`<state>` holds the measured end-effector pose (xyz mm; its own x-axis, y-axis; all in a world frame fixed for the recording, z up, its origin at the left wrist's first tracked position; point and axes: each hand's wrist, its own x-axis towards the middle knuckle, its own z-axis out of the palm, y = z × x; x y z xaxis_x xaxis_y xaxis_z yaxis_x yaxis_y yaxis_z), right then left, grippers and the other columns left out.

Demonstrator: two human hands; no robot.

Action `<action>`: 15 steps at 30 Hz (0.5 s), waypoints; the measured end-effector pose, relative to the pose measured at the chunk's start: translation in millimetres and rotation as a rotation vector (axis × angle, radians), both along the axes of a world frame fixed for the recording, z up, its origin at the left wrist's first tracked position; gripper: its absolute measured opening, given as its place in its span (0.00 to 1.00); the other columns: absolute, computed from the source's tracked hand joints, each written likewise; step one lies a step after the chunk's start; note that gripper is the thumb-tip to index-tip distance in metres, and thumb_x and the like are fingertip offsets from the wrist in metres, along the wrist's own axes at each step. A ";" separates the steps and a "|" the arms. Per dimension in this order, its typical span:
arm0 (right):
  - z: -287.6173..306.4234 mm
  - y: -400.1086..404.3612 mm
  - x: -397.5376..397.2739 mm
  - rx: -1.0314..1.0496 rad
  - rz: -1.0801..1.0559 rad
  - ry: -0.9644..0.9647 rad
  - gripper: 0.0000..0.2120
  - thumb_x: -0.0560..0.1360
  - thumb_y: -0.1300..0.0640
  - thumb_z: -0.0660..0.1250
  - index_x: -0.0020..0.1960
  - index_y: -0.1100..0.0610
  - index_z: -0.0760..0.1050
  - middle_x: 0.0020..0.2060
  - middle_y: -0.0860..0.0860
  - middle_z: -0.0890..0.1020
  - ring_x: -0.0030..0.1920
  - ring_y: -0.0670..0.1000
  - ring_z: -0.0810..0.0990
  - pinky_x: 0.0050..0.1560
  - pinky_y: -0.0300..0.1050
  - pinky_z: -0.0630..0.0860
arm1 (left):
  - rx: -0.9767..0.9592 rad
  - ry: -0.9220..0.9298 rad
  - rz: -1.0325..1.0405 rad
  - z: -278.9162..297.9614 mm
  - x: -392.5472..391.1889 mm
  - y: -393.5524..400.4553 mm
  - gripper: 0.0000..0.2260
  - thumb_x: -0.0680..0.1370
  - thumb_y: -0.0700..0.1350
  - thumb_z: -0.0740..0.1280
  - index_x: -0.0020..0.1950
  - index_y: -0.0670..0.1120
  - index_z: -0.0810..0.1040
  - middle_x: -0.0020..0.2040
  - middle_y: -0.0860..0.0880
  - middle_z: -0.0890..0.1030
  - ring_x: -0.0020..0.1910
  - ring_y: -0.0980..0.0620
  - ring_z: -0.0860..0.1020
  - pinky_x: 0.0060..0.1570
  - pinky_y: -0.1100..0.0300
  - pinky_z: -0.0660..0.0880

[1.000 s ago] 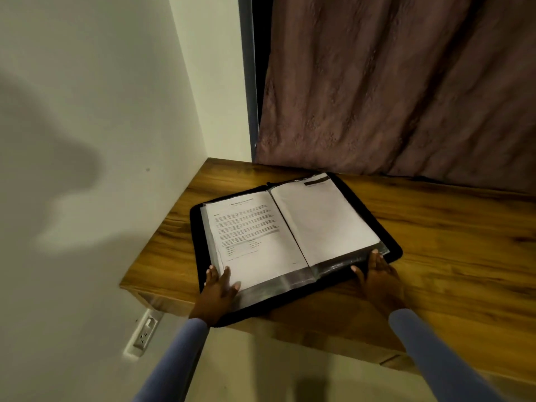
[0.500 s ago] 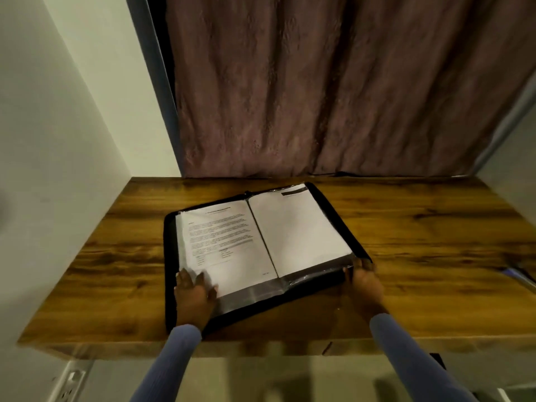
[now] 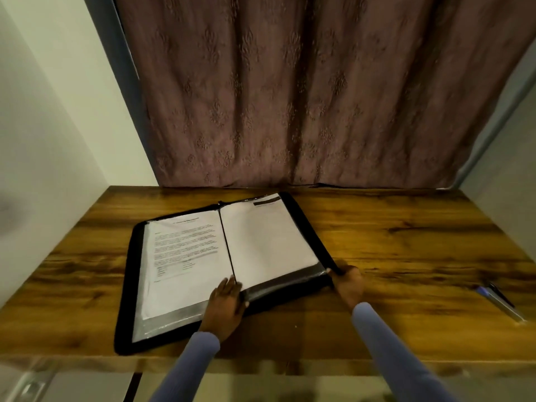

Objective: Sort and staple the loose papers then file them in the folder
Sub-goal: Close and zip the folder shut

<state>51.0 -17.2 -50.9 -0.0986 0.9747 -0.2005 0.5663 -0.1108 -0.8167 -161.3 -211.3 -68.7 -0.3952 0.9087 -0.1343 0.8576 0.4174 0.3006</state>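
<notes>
The folder (image 3: 127,285) lies open near the table's (image 3: 406,245) front left corner, papers (image 3: 185,253) tucked in its sleeves. The left hand (image 3: 224,307) has slid from the folder's left corner to the spine's lower end, its grip spread flat there. The right hand (image 3: 348,282) still pinches the folder's near right corner. That suggests filing is nearly done and closing comes next. Bare wood to the right leaves room; pens (image 3: 500,303) lie near the right edge.

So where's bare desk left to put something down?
Bare wood lies between the folder and the pen, along the curtain, and left of the folder. The front middle is crowded by the left hand and right hand.
</notes>
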 end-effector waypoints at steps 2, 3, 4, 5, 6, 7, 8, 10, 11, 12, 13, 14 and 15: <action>14.1 6.1 0.4 -0.012 -0.024 0.072 0.03 0.72 0.63 0.69 0.42 0.63 0.78 0.44 0.64 0.82 0.46 0.62 0.80 0.49 0.57 0.76 | -0.022 -0.019 0.020 2.9 0.8 0.6 0.35 0.74 0.66 0.46 0.75 0.47 0.58 0.77 0.46 0.55 0.77 0.48 0.51 0.75 0.56 0.50; 24.7 8.3 -0.5 0.005 -0.028 0.105 0.05 0.72 0.64 0.69 0.38 0.62 0.77 0.42 0.63 0.82 0.46 0.61 0.79 0.49 0.54 0.76 | -0.035 -0.041 0.026 5.9 1.9 1.6 0.38 0.72 0.68 0.44 0.75 0.47 0.58 0.77 0.46 0.55 0.77 0.48 0.51 0.75 0.57 0.50; 36.4 10.9 -1.8 0.055 -0.008 0.137 0.07 0.72 0.65 0.69 0.36 0.61 0.75 0.40 0.61 0.81 0.45 0.59 0.78 0.44 0.48 0.75 | -0.045 -0.071 0.036 10.1 5.2 3.2 0.42 0.69 0.71 0.43 0.75 0.47 0.57 0.77 0.46 0.54 0.77 0.48 0.51 0.74 0.57 0.49; 51.2 12.7 -4.2 0.126 0.034 0.164 0.06 0.72 0.66 0.69 0.37 0.62 0.76 0.38 0.59 0.80 0.43 0.57 0.77 0.38 0.41 0.72 | -0.039 -0.123 0.053 13.6 7.6 5.5 0.48 0.65 0.76 0.40 0.75 0.47 0.57 0.77 0.47 0.54 0.77 0.48 0.51 0.74 0.57 0.50; 67.5 13.6 -7.7 0.204 0.082 0.198 0.03 0.72 0.67 0.69 0.40 0.64 0.78 0.38 0.57 0.79 0.42 0.54 0.76 0.35 0.35 0.69 | -0.029 -0.169 0.065 13.3 7.9 9.3 0.55 0.59 0.80 0.36 0.75 0.47 0.58 0.77 0.47 0.54 0.76 0.49 0.52 0.74 0.57 0.50; 84.7 14.4 -12.7 0.273 0.120 0.222 0.02 0.72 0.68 0.68 0.44 0.66 0.79 0.39 0.56 0.79 0.41 0.53 0.75 0.34 0.33 0.67 | -0.021 -0.229 0.081 15.7 9.9 13.0 0.57 0.57 0.80 0.34 0.75 0.47 0.59 0.77 0.47 0.55 0.76 0.49 0.53 0.74 0.57 0.50; 101.6 16.7 -20.3 0.333 0.155 0.238 0.04 0.72 0.68 0.68 0.47 0.67 0.79 0.40 0.55 0.79 0.41 0.52 0.75 0.35 0.34 0.68 | -0.007 -0.302 0.096 18.0 11.6 16.8 0.54 0.60 0.80 0.37 0.75 0.47 0.60 0.77 0.47 0.57 0.76 0.49 0.54 0.74 0.58 0.51; 130.8 21.6 -39.0 0.437 0.236 0.230 0.07 0.72 0.67 0.68 0.50 0.66 0.78 0.42 0.54 0.80 0.42 0.50 0.76 0.39 0.38 0.70 | 0.056 -0.470 0.132 35.9 20.2 21.1 0.36 0.73 0.69 0.52 0.74 0.48 0.62 0.76 0.49 0.60 0.75 0.52 0.58 0.73 0.61 0.51; 142.7 23.3 -49.4 0.498 0.287 0.211 0.07 0.72 0.67 0.68 0.50 0.65 0.78 0.44 0.56 0.80 0.43 0.50 0.76 0.42 0.40 0.72 | 0.098 -0.506 0.143 44.9 22.5 21.0 0.28 0.78 0.61 0.56 0.74 0.49 0.63 0.75 0.52 0.61 0.73 0.55 0.59 0.71 0.65 0.50; 153.1 23.3 -58.9 0.566 0.342 0.195 0.07 0.72 0.66 0.68 0.51 0.64 0.78 0.45 0.57 0.81 0.44 0.50 0.77 0.44 0.42 0.73 | 0.153 -0.496 0.154 51.0 22.5 21.3 0.24 0.79 0.56 0.58 0.73 0.50 0.63 0.74 0.55 0.62 0.72 0.57 0.60 0.68 0.69 0.49; 161.7 20.9 -68.3 0.632 0.405 0.183 0.07 0.73 0.66 0.68 0.51 0.63 0.77 0.46 0.57 0.80 0.44 0.51 0.77 0.46 0.43 0.74 | 0.213 -0.464 0.175 57.0 18.9 20.0 0.22 0.80 0.54 0.58 0.73 0.49 0.63 0.72 0.56 0.63 0.71 0.58 0.60 0.67 0.71 0.48; 168.8 15.2 -75.8 0.700 0.475 0.168 0.07 0.73 0.66 0.68 0.51 0.63 0.77 0.47 0.57 0.79 0.45 0.51 0.77 0.47 0.43 0.74 | 0.276 -0.449 0.202 60.2 13.7 18.7 0.22 0.80 0.53 0.57 0.73 0.49 0.63 0.73 0.54 0.63 0.72 0.57 0.60 0.68 0.70 0.48; 172.5 8.3 -82.8 0.765 0.552 0.146 0.07 0.73 0.66 0.68 0.50 0.62 0.77 0.48 0.56 0.79 0.46 0.50 0.76 0.48 0.43 0.74 | 0.342 -0.454 0.241 64.4 8.5 14.3 0.23 0.80 0.53 0.58 0.73 0.47 0.62 0.74 0.52 0.63 0.73 0.54 0.60 0.70 0.67 0.50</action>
<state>-31.7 -8.9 121.6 -0.5576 0.6447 0.5229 0.2653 0.7353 -0.6237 -152.9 -196.9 -4.3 -0.5669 0.8220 -0.0542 0.5060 0.3994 0.7645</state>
